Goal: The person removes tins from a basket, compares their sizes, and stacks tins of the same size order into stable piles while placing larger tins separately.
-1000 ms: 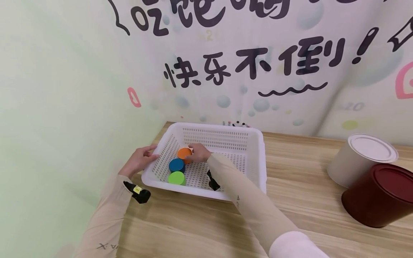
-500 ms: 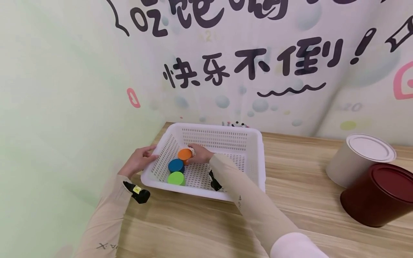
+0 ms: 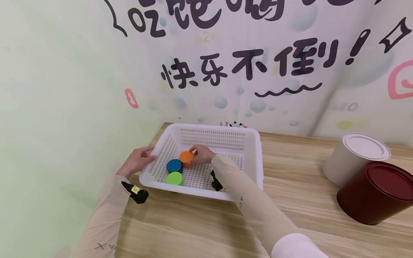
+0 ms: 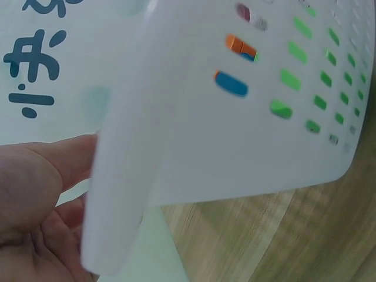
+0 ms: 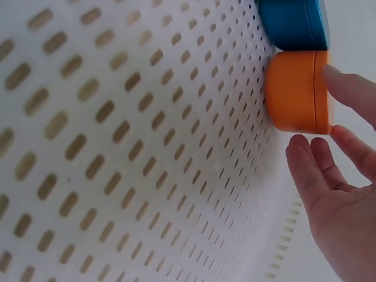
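In the head view my left hand grips the left rim of a white perforated plastic basket. The left wrist view shows the thumb on one side of that rim, with part of the fingers hidden behind it. Inside the basket my right hand pinches a small orange round lidded tin between thumb and index finger at its lid. The other fingers stay off the tin in the right wrist view. Beside it stand a blue tin and a green tin, all along the basket's left side.
A white lidded can and a dark red lidded can stand at the right of the wooden table. A printed cloth wall rises behind the basket, and a pale green one is at the left.
The orange tin has shifted slightly right and nearer within the basket, with my right hand at it. My left hand keeps its grip on the rim. The head view has turned slightly.
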{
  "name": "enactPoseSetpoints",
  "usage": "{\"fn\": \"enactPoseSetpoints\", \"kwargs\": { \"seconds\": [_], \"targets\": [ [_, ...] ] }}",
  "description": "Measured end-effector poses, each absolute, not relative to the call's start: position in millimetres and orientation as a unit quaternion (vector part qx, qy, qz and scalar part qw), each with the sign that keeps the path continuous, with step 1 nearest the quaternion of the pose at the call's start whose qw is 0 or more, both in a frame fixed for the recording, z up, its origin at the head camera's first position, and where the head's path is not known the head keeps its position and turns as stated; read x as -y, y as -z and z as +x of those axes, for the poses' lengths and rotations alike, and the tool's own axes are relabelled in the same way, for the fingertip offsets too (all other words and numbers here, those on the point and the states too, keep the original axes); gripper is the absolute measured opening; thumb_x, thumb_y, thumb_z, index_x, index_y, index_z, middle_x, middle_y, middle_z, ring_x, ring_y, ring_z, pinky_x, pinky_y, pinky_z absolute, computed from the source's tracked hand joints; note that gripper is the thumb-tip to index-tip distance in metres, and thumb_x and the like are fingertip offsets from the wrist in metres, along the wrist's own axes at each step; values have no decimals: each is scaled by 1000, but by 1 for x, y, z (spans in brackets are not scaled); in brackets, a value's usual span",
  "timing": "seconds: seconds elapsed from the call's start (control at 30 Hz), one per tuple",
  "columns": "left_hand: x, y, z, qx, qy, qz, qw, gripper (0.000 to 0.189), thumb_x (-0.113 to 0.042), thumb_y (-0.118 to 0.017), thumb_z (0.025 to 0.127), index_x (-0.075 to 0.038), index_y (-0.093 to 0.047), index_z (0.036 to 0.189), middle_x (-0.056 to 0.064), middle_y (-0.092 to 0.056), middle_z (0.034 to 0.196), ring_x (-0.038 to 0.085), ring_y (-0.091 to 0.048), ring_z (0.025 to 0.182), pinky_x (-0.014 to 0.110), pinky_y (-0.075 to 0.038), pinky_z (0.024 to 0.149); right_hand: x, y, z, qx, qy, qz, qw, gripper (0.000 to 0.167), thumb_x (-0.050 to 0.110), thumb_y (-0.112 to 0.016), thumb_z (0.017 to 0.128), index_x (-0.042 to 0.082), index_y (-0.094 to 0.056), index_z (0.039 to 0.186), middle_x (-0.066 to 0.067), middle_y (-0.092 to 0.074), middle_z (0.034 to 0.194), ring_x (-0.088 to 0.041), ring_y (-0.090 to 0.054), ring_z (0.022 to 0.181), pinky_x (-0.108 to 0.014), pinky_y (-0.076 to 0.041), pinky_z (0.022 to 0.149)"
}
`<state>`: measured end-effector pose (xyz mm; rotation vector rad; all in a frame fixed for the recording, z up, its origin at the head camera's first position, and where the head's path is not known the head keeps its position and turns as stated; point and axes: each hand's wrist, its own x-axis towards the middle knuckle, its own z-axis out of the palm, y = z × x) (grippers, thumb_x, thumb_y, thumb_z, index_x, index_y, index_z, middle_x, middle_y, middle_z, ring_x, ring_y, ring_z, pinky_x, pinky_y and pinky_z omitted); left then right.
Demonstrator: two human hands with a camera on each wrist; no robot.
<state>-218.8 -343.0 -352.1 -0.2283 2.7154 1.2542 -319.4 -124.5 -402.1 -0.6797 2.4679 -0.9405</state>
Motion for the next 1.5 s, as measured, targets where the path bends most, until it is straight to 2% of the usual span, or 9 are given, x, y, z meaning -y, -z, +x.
{"fn": "enactPoseSetpoints", "kwargs": {
  "seconds": [0.27,0.53,0.9,1.0,1.23,1.5],
  "targets": [
    [343,351,-220,-906,-410,-75,72,57,-23,-52,90,-7,-27,139,20,-52,106,25,-59,83,33,-50,71,120,401,-319,-859,345,-303,226,60,10,-66,79,6,-39,133,-9,-39,133,-25,-41,115,-32,-34,95],
    [344,352,-220,-908,-406,-73,73,57,-24,-52,90,-6,-28,139,20,-51,106,24,-58,82,31,-50,71,120,401,-319,-876,316,-291,217,55,14,-68,77,8,-47,128,-10,-50,116,-21,-46,102,-30,-39,88],
    [343,351,-219,-908,-407,-66,74,57,-24,-51,90,-6,-27,139,20,-50,106,25,-57,84,30,-49,71,109,401,-319,-881,303,-270,243,45,21,-72,74,11,-52,113,-5,-51,103,-18,-47,92,-25,-42,76],
    [342,351,-219,-908,-407,-68,77,57,-25,-51,90,-6,-27,139,21,-50,107,25,-57,84,31,-49,71,105,401,-318,-877,313,-266,251,50,20,-73,74,11,-50,117,-7,-51,106,-19,-47,94,-27,-43,78],
    [343,351,-220,-906,-408,-76,77,57,-25,-50,91,-6,-26,139,20,-50,106,24,-58,83,30,-49,70,109,399,-309,-852,320,-327,254,53,10,-65,79,7,-44,127,-10,-45,125,-22,-43,109,-29,-36,92],
    [342,351,-219,-906,-410,-74,75,58,-25,-51,90,-6,-25,139,19,-49,104,23,-57,82,29,-49,70,115,404,-304,-866,302,-318,241,62,14,-69,76,10,-41,131,-8,-47,123,-18,-45,103,-27,-36,91]
  ]
}}
